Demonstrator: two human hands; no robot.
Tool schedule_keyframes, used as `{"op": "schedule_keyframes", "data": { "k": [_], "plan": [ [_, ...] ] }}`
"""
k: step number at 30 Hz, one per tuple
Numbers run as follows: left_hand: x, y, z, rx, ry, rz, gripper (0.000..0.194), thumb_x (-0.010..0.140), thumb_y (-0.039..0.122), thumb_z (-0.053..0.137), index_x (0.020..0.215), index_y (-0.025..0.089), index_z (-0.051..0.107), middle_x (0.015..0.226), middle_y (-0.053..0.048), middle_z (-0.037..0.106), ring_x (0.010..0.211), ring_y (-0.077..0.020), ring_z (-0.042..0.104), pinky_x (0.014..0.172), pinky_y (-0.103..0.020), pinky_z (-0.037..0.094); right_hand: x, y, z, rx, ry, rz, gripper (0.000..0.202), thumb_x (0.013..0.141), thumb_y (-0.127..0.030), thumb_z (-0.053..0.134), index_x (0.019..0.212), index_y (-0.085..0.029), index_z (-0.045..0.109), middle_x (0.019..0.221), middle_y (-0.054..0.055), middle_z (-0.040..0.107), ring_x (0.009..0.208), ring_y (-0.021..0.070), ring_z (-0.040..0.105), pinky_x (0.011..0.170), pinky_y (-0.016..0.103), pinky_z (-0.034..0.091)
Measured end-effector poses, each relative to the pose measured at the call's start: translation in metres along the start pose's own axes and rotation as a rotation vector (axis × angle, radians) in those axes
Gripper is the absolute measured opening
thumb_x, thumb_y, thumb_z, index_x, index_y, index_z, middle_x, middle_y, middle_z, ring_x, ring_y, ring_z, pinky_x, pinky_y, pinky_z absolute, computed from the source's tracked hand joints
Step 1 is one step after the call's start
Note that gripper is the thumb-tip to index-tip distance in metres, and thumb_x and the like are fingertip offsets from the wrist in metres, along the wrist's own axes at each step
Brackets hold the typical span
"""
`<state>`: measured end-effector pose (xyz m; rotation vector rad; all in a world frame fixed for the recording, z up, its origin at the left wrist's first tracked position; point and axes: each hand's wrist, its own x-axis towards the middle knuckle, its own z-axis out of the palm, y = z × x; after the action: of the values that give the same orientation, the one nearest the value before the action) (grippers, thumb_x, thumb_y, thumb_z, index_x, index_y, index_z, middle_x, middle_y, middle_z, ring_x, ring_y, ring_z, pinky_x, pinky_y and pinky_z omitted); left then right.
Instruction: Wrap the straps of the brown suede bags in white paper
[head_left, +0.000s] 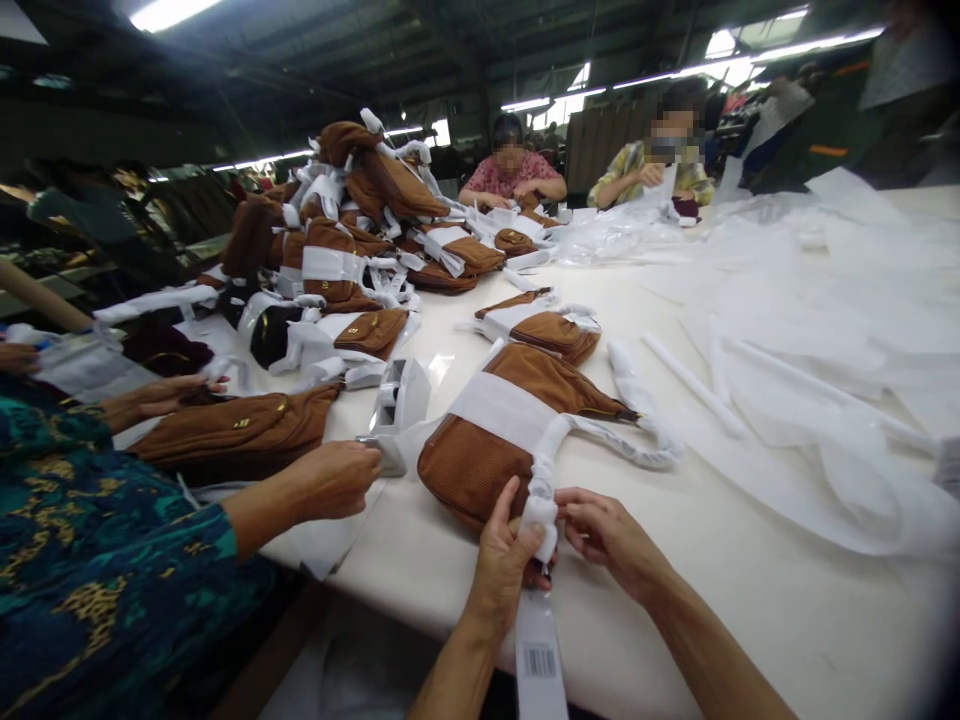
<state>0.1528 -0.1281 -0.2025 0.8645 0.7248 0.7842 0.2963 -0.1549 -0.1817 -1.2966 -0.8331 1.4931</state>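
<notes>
A brown corduroy bag (480, 455) lies on the white table (750, 600) right in front of me, a white paper band across its middle and its strap (637, 445) wrapped in white paper. My left hand (504, 560) grips the wrapped end of the strap at the bag's near edge. My right hand (604, 530) pinches the same white wrapping from the right side. A white barcode tag (538, 655) hangs down from that end, over the table's edge.
A co-worker in a teal patterned sleeve (112, 560) at my left holds a white tape dispenser (397, 410) beside another brown bag (232, 430). A heap of wrapped brown bags (352, 220) stands at the back left. Two people sit at the far end. Loose white paper sheets (825, 330) cover the right.
</notes>
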Motion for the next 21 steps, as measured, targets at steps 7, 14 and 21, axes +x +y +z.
{"op": "schedule_keyframes", "data": {
  "k": [7,14,21],
  "plan": [
    [-0.004,0.002,0.002,0.211,0.021,0.041,0.068,0.076,0.038,0.058,0.132,0.021,0.023,0.07,0.0,0.053,0.048,-0.0083,0.046,0.036,-0.014,0.038,-0.003,-0.003,0.01,-0.149,-0.058,-0.103,0.038,0.072,-0.052,0.056,0.08,-0.015,0.056,0.056,-0.003,0.047,0.044,0.0055,0.03,0.04,0.02,0.018],
    [-0.013,0.018,0.0,0.497,0.05,0.2,0.025,0.071,0.036,0.062,0.082,0.014,0.064,0.075,-0.005,0.058,0.069,-0.0147,0.051,0.059,-0.02,0.041,0.0,-0.002,0.014,-0.206,0.058,-0.182,0.038,0.074,-0.054,0.052,0.075,-0.016,0.052,0.054,-0.005,0.039,0.045,0.0071,0.028,0.042,0.022,0.021],
    [-0.01,-0.002,0.007,0.292,0.061,0.038,0.024,0.062,0.031,0.064,0.075,0.011,0.062,0.059,0.0,0.051,0.049,-0.0074,0.039,0.045,-0.018,0.031,0.0,0.013,-0.004,-0.439,0.132,-0.109,0.034,0.074,-0.054,0.05,0.075,-0.021,0.055,0.053,-0.001,0.048,0.046,0.0126,0.04,0.041,0.024,0.029]
  ]
}}
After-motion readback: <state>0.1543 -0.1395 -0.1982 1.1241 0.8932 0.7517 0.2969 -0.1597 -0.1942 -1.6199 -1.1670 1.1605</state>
